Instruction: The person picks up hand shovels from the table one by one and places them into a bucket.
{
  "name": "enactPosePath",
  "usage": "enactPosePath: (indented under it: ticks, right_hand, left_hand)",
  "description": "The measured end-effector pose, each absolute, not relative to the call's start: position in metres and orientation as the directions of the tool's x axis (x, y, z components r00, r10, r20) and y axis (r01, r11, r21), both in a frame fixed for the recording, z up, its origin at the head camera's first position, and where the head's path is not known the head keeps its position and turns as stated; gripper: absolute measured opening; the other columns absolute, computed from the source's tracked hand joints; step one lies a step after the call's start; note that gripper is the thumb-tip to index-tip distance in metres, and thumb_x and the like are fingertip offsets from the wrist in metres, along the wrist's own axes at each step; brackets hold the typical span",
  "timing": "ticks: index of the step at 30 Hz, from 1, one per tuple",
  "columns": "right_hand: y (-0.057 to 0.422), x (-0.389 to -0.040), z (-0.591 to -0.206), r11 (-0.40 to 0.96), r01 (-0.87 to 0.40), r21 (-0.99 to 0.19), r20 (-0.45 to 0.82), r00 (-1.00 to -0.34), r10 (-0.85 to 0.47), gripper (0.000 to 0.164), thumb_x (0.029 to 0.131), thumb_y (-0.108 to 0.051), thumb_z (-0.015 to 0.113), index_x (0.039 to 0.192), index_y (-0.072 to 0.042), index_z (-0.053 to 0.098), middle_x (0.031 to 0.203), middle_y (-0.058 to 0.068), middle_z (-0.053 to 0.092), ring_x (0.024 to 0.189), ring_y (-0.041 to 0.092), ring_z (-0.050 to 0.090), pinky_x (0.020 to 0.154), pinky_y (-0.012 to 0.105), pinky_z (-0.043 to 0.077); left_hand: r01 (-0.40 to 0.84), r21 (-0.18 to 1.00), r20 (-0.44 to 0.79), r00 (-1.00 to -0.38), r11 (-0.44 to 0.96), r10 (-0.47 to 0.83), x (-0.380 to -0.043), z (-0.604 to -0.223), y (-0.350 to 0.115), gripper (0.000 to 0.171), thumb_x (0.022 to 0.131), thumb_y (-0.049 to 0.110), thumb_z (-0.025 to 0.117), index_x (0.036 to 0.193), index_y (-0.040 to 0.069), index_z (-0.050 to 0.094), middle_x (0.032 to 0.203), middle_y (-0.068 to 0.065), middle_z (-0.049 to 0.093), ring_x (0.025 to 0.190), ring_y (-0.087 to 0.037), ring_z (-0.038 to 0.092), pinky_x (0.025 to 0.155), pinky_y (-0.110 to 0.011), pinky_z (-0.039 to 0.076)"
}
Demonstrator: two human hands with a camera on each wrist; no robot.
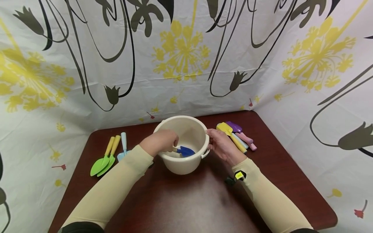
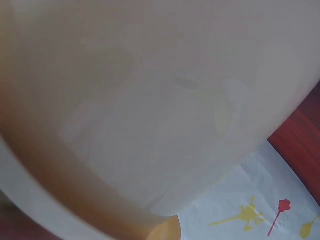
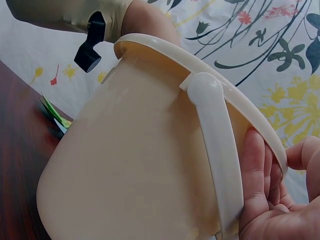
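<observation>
A cream plastic bucket (image 1: 182, 166) stands in the middle of the table. My left hand (image 1: 163, 141) reaches in over its left rim and holds the short handle of a toy trowel with a blue blade (image 1: 186, 151), low inside the bucket. With thumb and fingers my right hand (image 1: 222, 145) grips the rim on the right side. In the right wrist view the fingers of that right hand (image 3: 265, 180) lie under the rim beside the white bail handle (image 3: 217, 145). Only the bucket's wall (image 2: 165, 100) fills most of the left wrist view.
Left of the bucket lie two green trowels (image 1: 100, 165) with yellow handles and a light blue trowel (image 1: 124, 142). To the right is a pile with a yellow trowel (image 1: 225, 128), a purple one (image 1: 234, 126) and several handles. Patterned cloth (image 1: 186, 97) hangs around the dark red table (image 1: 186, 200).
</observation>
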State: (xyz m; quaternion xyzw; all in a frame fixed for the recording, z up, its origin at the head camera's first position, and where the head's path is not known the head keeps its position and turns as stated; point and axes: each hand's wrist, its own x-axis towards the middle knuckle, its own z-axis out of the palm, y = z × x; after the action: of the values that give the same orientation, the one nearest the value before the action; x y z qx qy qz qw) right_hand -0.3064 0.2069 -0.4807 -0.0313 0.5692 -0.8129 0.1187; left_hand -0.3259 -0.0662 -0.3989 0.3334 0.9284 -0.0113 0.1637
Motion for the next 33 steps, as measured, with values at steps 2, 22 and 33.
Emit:
enactPosePath:
  ticks: [2, 22, 33]
  right_hand:
    - [0.206, -0.307, -0.481, -0.327, 0.158, -0.932, -0.084, -0.970, -0.228, 0.025, 0.115, -0.017, 0.059, 0.112, 0.001, 0.076, 0.091, 0.007, 0.071, 0.082, 0.017, 0.066, 0.066, 0.024, 0.060]
    - [0.206, -0.307, -0.479, -0.319, 0.168, -0.933, -0.097, -0.969, -0.228, 0.024, 0.115, -0.017, 0.059, 0.110, -0.001, 0.076, 0.091, 0.006, 0.070, 0.080, 0.016, 0.065, 0.065, 0.023, 0.059]
    - [0.205, -0.307, -0.479, -0.306, 0.152, -0.940, -0.078, -0.967, -0.241, 0.027, 0.116, -0.019, 0.057, 0.106, -0.003, 0.076, 0.089, 0.005, 0.068, 0.080, 0.016, 0.063, 0.065, 0.022, 0.058]
  left_hand:
    - [0.619, 0.101, -0.306, -0.725, 0.779, 0.617, -0.326, -0.399, -0.067, 0.014, 0.100, 0.014, 0.083, 0.113, 0.009, 0.080, 0.113, -0.004, 0.076, 0.103, -0.024, 0.069, 0.096, -0.040, 0.058]
    - [0.607, 0.361, -0.029, -0.752, 0.709, 0.659, -0.329, -0.373, -0.097, 0.018, 0.110, 0.022, 0.070, 0.125, 0.013, 0.075, 0.121, -0.002, 0.073, 0.110, -0.021, 0.069, 0.099, -0.045, 0.058]
    - [0.517, 0.529, 0.123, -0.831, 0.673, 0.542, -0.329, -0.352, -0.146, 0.019, 0.111, 0.019, 0.069, 0.124, 0.007, 0.075, 0.118, -0.006, 0.075, 0.111, -0.027, 0.071, 0.097, -0.053, 0.059]
